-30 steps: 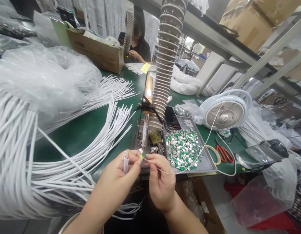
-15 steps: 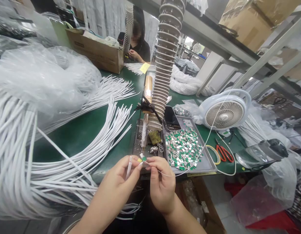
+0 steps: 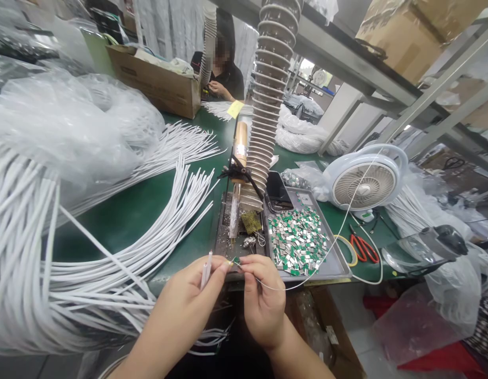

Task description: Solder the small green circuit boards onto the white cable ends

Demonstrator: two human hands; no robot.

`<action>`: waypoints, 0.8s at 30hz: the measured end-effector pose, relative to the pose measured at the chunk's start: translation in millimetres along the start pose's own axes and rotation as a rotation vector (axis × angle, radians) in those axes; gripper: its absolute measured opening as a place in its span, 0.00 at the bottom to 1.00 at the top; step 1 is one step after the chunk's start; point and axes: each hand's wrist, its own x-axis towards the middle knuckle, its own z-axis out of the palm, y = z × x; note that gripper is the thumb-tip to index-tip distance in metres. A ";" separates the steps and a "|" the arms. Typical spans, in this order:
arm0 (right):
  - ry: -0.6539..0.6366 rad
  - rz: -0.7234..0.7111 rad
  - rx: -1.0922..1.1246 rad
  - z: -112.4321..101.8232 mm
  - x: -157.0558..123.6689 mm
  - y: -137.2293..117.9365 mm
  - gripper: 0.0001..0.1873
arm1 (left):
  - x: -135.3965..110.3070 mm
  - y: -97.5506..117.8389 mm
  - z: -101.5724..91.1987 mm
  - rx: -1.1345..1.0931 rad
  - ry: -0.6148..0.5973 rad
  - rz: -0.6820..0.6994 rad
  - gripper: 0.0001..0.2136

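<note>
My left hand (image 3: 188, 308) is closed near the table's front edge, gripping a white cable end (image 3: 206, 268) and pinching a small green and silver chip (image 3: 235, 260) at its fingertips. Facing it, my right hand (image 3: 263, 300) is closed in a pinch on a thin solder wire (image 3: 338, 231) whose tip meets the chip. The wire arcs right and up past the fan. Just beyond my fingers a fixed soldering iron (image 3: 236, 179) points down at a dark metal stand (image 3: 238, 239).
A grey tray (image 3: 338, 271) of several green chips lies right of the stand, with a phone (image 3: 278, 190), a white fan (image 3: 366, 181) and red scissors (image 3: 364, 247). White cable bundles (image 3: 89, 252) and plastic bags fill the left. A person works at the far end (image 3: 223, 73).
Both hands have dropped slightly toward the table edge, keeping the chip, cable end and solder wire pinched together. The chip now sits lower, more hidden between the fingertips.
</note>
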 end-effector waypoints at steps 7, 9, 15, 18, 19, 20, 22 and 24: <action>0.021 -0.025 0.014 3.2 3.8 1.2 0.15 | 6.1 0.4 0.7 -0.022 -0.010 -0.059 0.14; 0.028 -0.035 0.016 3.7 5.2 0.8 0.14 | 7.2 3.5 0.0 -0.026 -0.002 -0.070 0.14; 0.034 -0.044 0.010 5.4 8.7 1.3 0.14 | 9.1 9.8 -2.1 -0.021 0.010 -0.070 0.14; 0.034 -0.045 0.002 6.3 10.0 2.3 0.14 | 9.7 9.7 -2.6 -0.033 -0.007 -0.087 0.13; 0.033 -0.046 -0.001 6.5 10.5 2.5 0.14 | 10.0 9.6 -2.7 -0.039 -0.006 -0.093 0.13; 0.032 -0.047 -0.002 6.7 11.0 2.6 0.14 | 10.3 9.5 -2.8 -0.047 -0.005 -0.099 0.13; 0.031 -0.050 -0.002 6.9 12.0 2.4 0.14 | 10.9 9.6 -3.1 -0.070 -0.006 -0.109 0.12; 0.033 -0.052 0.001 7.0 12.8 1.7 0.14 | 11.4 9.5 -3.4 -0.092 -0.016 -0.117 0.12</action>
